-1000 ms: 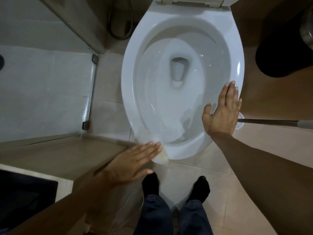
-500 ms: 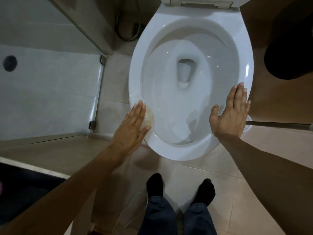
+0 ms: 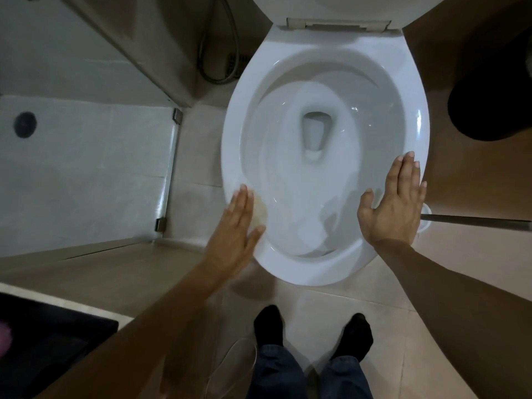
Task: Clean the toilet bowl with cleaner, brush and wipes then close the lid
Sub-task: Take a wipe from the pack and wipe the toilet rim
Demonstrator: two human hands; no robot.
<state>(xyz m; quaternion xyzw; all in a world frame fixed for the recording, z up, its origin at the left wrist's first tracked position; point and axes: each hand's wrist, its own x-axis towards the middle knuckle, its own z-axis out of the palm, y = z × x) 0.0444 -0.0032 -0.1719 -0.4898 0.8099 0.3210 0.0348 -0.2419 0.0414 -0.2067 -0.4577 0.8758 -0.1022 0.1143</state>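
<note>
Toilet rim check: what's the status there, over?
Left hand flat, pressing wipe on toilet rim. Right hand flat on opposite rim. Lid up. Nothing blocking.

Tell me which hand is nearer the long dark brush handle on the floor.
Right. The right hand rests flat on the white toilet rim beside the long dark brush handle; the left hand is across the bowl.

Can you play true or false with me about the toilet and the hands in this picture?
1. The toilet lid is closed. False: it stands up and the bowl is open.
2. The left hand presses a wipe flat on the rim. True.
3. The right hand holds a brush. False: it rests flat on the rim, holding nothing.
4. The person wears dark socks. True.
5. A long handle lies on the floor right of the toilet. True.
</note>
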